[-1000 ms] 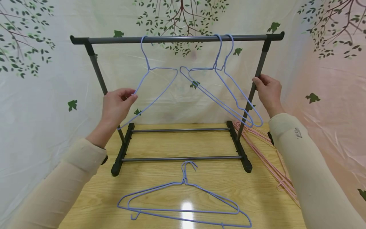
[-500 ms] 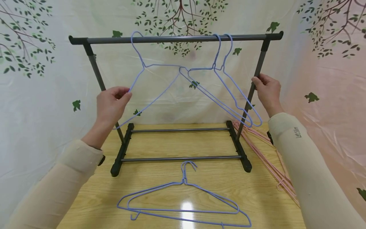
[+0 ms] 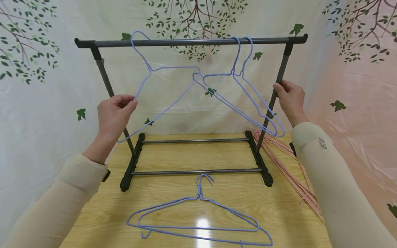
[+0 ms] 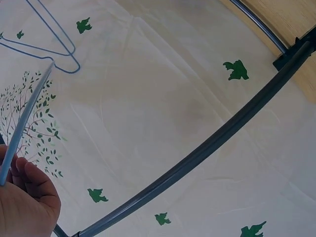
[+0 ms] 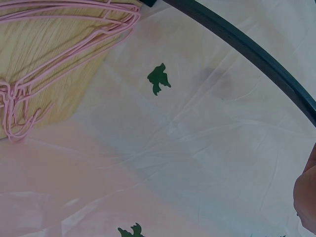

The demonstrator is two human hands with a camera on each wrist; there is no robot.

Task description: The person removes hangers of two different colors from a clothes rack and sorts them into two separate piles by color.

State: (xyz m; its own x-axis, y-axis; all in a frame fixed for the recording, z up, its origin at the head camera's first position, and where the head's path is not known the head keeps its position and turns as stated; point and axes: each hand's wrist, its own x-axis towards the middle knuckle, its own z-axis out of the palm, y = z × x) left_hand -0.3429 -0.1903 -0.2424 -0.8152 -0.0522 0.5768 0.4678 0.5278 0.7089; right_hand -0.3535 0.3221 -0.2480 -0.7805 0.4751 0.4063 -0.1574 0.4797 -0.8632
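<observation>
My left hand [image 3: 114, 113] pinches the near shoulder of a blue wire hanger [image 3: 169, 109] between thumb and fingers. That hanger's hook loops over the top bar of a dark clothes rack [image 3: 186, 42], left of centre, and its far end overlaps the other hung hangers in the head view. In the left wrist view the hanger's blue wire [image 4: 24, 116] runs up from the fingers. On the right, my right hand [image 3: 291, 100] grips the rack's right upright [image 3: 280, 74]. Two more blue hangers [image 3: 237, 57] hang together towards the bar's right end.
Two blue hangers [image 3: 198, 228] lie overlapped on the wooden table [image 3: 102, 213] in front of the rack's base. Several pink hangers [image 3: 291, 179] are bunched at the right, beside the base and partly behind my right sleeve. A leaf-patterned sheet [image 3: 173, 120] stands behind the rack.
My left hand has moved left, and the pinched hanger's hook has slid left along the top bar. One right-hand hanger's lower end has shifted slightly right. My right hand has stayed on the upright.
</observation>
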